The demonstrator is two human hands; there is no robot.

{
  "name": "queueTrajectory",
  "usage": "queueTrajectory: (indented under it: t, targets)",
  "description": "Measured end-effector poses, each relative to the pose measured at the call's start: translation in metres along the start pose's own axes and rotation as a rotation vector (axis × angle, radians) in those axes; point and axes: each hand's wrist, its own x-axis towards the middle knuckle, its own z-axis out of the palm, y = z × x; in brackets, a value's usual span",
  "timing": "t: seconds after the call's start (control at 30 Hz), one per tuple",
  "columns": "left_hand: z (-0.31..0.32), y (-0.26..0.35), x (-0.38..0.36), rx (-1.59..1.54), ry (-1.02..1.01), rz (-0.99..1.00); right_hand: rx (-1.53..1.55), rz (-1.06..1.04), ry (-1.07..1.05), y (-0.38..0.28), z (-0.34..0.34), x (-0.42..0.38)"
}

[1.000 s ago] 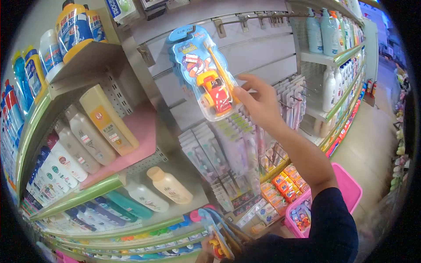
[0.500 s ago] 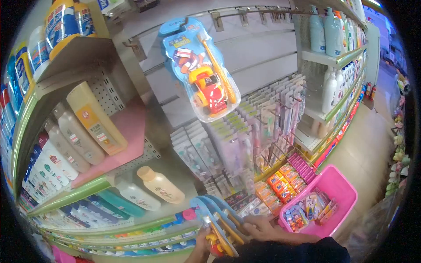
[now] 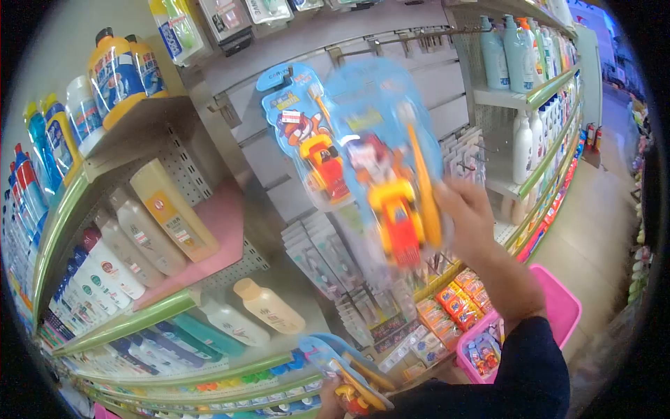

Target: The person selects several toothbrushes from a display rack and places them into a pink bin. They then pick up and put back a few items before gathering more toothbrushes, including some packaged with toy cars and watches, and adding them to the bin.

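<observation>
My right hand [image 3: 469, 209] is raised in front of the slat wall and grips a blue blister pack with a toy car and an orange toothbrush [image 3: 391, 167], which is blurred by motion. Just left of it, an identical toothbrush pack [image 3: 307, 136] hangs on a wall hook. At the bottom edge my left hand [image 3: 333, 403] holds a stack of several more such packs [image 3: 345, 370]; only its fingers show.
Shelves with shampoo and detergent bottles [image 3: 150, 216] fill the left. Rows of hanging toothbrush packs [image 3: 363, 272] cover the lower wall. A pink basket [image 3: 551, 314] with goods stands on the floor at the right. More bottle shelves [image 3: 530, 84] run along the aisle.
My right hand took a pack from the stack held low and has lifted it up beside the hanging pack. The view has tilted slightly.
</observation>
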Motion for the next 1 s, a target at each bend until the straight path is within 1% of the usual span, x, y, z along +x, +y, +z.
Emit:
queueTrajectory:
  t: [0.03,0.13,0.23,0.33,0.43,0.63,0.73,0.93,1.0]
  targets:
    - [-0.007,-0.002,-0.003,-0.007,0.007,0.0,-0.03,-0.035,-0.035,0.002,0.0,0.021]
    - [-0.023,-0.007,-0.008,-0.019,0.025,0.007,0.33,0.112,-0.039,-0.015,0.031,0.054]
    - [-0.033,-0.009,-0.012,-0.029,0.037,0.019,0.444,0.139,-0.185,-0.01,0.039,0.072]
    - [-0.039,-0.011,-0.015,-0.041,0.046,0.022,0.471,0.184,-0.084,-0.02,0.056,0.073]
    - [-0.044,-0.01,-0.016,-0.046,0.05,0.024,0.454,0.213,-0.065,-0.016,0.058,0.082]
    - [-0.053,-0.012,-0.019,-0.042,0.05,0.006,0.374,0.185,-0.149,-0.003,0.059,0.088]
    - [-0.055,-0.012,-0.017,-0.039,0.04,-0.008,0.252,0.218,-0.096,-0.015,0.06,0.083]
    - [-0.061,-0.012,-0.01,-0.02,0.004,-0.033,-0.098,0.14,-0.098,-0.013,0.053,0.088]
    - [-0.064,-0.015,-0.006,-0.031,-0.014,-0.036,-0.248,-0.053,-0.02,0.003,0.045,0.087]
